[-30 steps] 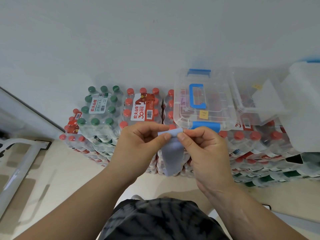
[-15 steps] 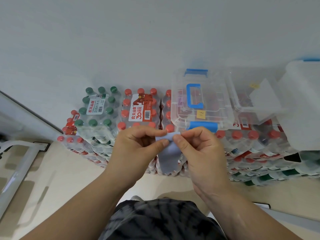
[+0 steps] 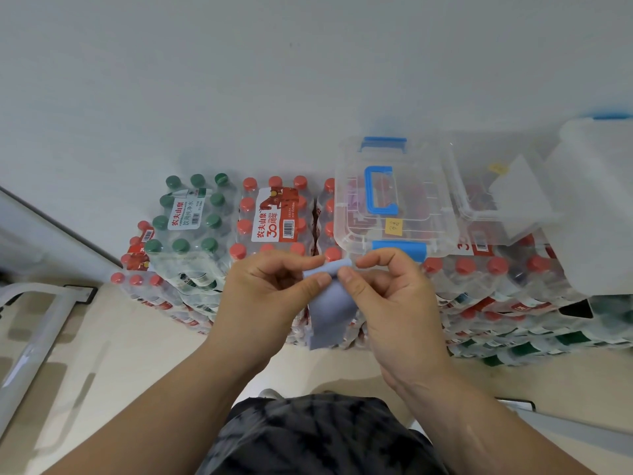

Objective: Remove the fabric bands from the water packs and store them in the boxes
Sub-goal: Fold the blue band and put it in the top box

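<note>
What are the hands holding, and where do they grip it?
Both the left hand and the right hand pinch a light blue fabric band at its top edge; the rest hangs down.

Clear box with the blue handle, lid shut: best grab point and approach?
Take the clear box by the blue handle on its lid, coming from above. The handle lies flat on top and faces up, and the box sits on the water packs with a second box close at its right, so the sides look less free. Both hands are busy with the fabric band.
</note>
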A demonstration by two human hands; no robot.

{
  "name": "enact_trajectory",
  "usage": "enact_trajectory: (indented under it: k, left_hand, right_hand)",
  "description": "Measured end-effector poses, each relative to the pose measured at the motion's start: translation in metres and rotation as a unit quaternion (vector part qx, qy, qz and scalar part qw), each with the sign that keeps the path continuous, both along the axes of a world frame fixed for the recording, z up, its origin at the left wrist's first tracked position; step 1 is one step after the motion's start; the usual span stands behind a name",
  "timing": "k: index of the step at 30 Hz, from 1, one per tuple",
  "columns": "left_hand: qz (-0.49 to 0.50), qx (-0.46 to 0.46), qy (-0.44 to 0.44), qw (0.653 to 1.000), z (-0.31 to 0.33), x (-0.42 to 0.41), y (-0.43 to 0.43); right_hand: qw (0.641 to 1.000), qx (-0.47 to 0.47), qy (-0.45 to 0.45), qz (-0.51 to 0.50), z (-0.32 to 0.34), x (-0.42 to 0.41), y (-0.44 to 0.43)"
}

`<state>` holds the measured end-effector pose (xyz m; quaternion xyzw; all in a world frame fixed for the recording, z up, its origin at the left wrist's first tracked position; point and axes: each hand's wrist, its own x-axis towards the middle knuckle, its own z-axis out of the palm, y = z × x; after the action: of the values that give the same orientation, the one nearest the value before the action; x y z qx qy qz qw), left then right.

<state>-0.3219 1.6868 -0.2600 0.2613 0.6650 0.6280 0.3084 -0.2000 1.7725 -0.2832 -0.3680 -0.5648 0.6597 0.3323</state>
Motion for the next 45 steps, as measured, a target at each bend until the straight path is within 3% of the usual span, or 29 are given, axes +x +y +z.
enact_trajectory:
  k: [4,11,20,30,34,45]
  left_hand:
    - [-0.009,0.005,-0.045,0.999,0.001,-0.002,-0.001]
    - [-0.054,0.008,-0.054,0.997,0.0,-0.004,-0.002]
    - [-0.041,-0.015,-0.074,0.996,0.001,-0.001,0.001]
    - [-0.045,-0.009,-0.018,0.999,0.005,-0.001,0.004]
    - [-0.085,-0.022,-0.054,0.995,0.005,0.0,0.005]
    - [-0.066,0.004,-0.065,0.996,0.001,-0.002,0.004]
  right_hand:
    - [1.0,0.015,-0.01,0.02,0.002,0.001,0.001]
    - [0.999,0.049,-0.003,-0.002,0.003,0.002,0.002]
    - [0.999,0.045,0.006,-0.009,0.004,0.004,0.004]
    - [0.998,0.061,0.006,-0.031,0.005,0.005,0.008]
    - [0.998,0.039,0.035,-0.019,0.005,0.007,0.012]
    - [1.0,0.004,0.02,-0.002,0.007,0.006,0.012]
